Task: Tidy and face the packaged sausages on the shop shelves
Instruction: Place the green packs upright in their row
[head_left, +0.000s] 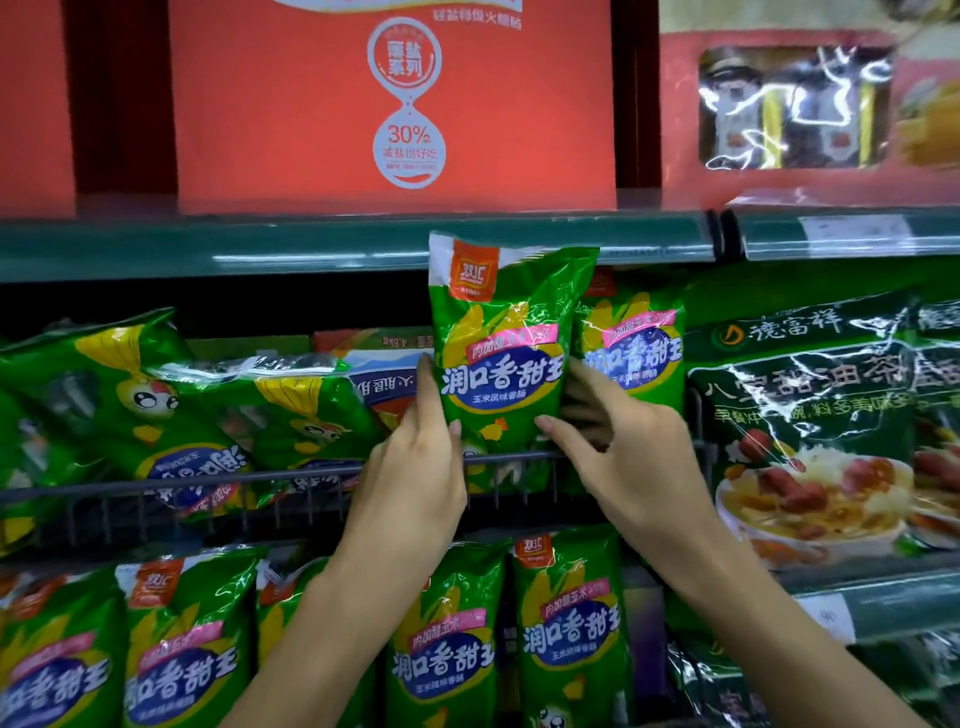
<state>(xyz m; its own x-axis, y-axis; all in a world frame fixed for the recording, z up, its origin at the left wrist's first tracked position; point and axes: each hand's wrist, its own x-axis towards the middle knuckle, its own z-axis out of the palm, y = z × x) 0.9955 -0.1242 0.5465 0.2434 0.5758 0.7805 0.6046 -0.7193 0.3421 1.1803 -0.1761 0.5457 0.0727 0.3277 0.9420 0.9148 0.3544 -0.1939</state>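
Green foil everywhere, and nearest the camera a bottom row of green sausage packs (569, 623) stands face-out, below the wire rail (234, 480) that fronts the middle shelf. Both forearms rise past that row to the rail. Left hand (415, 467) is up at rail height, thumb on the front and fingers curled round the left edge of the upright sausage pack (501, 353), gripping it. Right hand (634, 457) comes in from the other side, fingers wrapped behind the pack's right edge, thumb toward its lower front, so both hands are grasping it. The pack stands upright just behind the rail, label facing out, its top reaching the green shelf edge (311, 247) above. Touching it on the right, a second matching pack (631, 348) stands upright. Left of it behind the rail, tumbled green packs (156, 400) lie tilted. Right of the rail sit dark green bags (810, 415). Farthest up, above the shelf edge, red boxes (395, 104) line the top shelf.
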